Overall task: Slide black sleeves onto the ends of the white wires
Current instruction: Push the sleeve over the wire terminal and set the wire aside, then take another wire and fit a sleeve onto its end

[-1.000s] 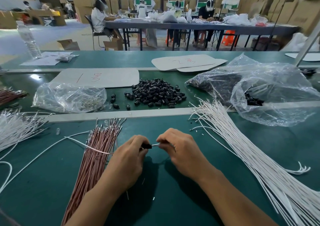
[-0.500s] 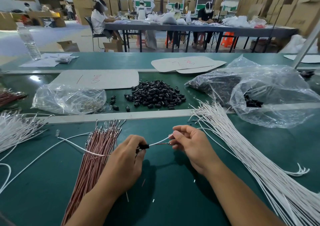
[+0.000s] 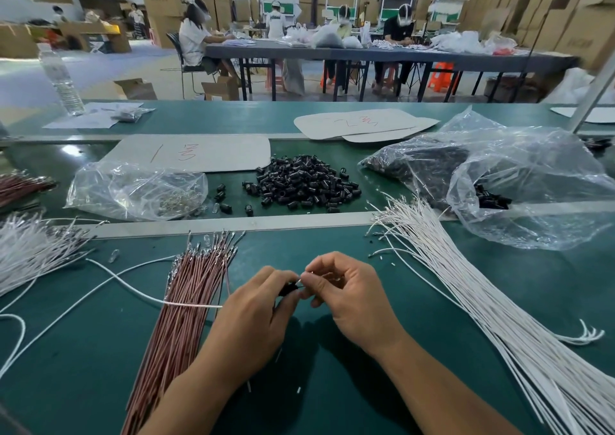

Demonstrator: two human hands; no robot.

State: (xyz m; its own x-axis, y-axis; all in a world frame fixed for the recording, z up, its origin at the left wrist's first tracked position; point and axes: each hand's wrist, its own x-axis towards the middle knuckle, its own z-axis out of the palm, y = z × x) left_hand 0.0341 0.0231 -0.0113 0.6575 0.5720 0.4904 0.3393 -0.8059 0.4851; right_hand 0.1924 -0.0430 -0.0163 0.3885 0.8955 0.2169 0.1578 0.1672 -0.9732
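A small black tubular sleeve is sitting between both hands, low over the green table mat. The left hand is pinching the sleeve; a thin white wire is trailing leftward from it across a bundle of reddish-brown wires. The right hand, fingers curled, is pinching the wire's tip at the sleeve's mouth. A loose pile of black sleeves is lying beyond, a fanned bundle of white wires to the right.

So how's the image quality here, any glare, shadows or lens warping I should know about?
Head view: wide-angle warping bends the table rail and far edges; overhead light glares on the clear plastic bag; soft shadows sit under both hands, left hand and right hand; the black sleeve stays sharp.
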